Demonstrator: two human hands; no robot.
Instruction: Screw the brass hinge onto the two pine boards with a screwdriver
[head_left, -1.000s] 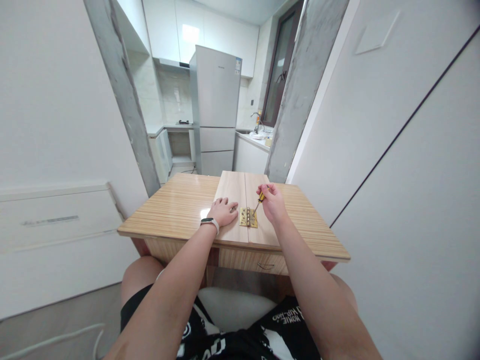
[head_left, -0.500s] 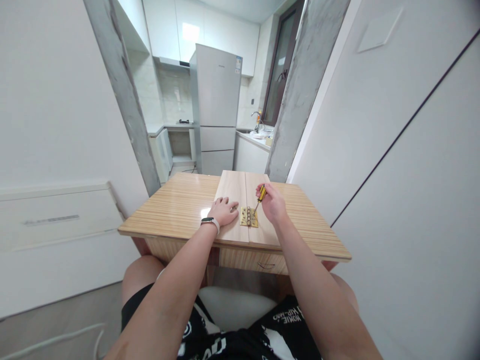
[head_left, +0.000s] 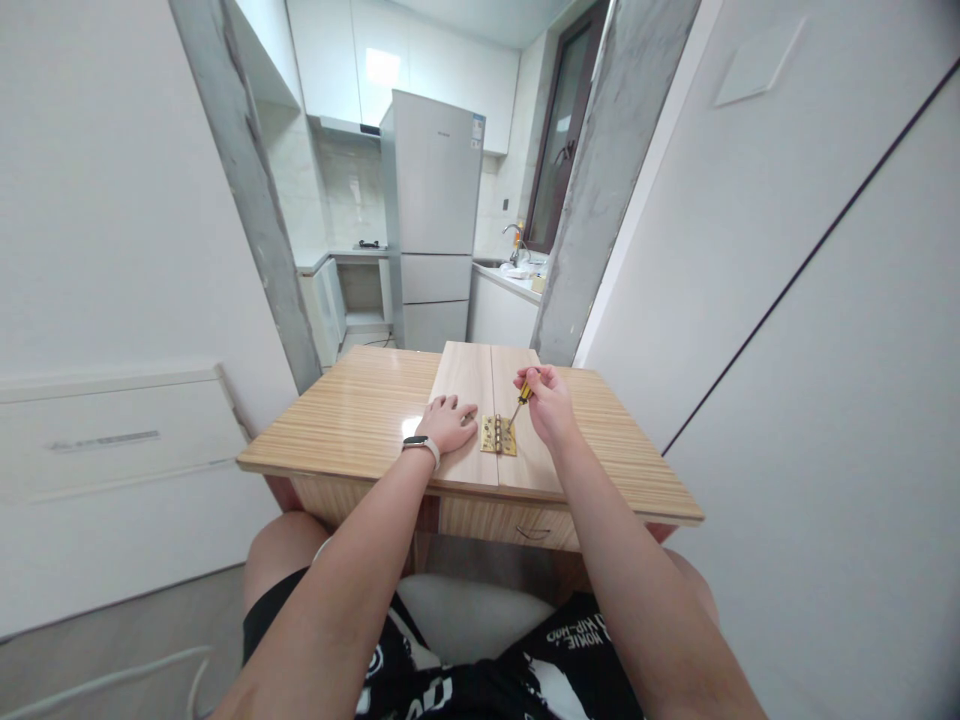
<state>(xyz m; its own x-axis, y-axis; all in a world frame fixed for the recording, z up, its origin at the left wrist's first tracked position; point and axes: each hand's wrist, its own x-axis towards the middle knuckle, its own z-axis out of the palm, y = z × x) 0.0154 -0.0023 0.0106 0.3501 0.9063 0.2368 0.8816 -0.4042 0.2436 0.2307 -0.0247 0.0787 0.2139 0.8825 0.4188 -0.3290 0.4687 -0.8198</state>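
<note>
A brass hinge (head_left: 498, 435) lies opened flat across the seam between two pale wooden boards (head_left: 465, 373). My right hand (head_left: 549, 402) is closed around the yellow and black handle of a screwdriver (head_left: 525, 393). The screwdriver leans, its tip down at the hinge's right leaf. Whether a screw sits under the tip is too small to tell. To the left of the hinge, my left hand (head_left: 448, 424) rests on the left board with its fingers apart, wearing a band on the wrist.
The boards lie on a wood-grain table (head_left: 360, 400) with a drawer (head_left: 510, 520) under its front edge. Behind it stand a grey refrigerator (head_left: 435, 180) and a kitchen counter with a faucet (head_left: 513, 240). A white wall (head_left: 810, 350) rises at the right.
The fingers of my right hand have shifted over the top of the screwdriver handle, covering more of it. The tip stays at the hinge's right leaf, and my left hand stays in place.
</note>
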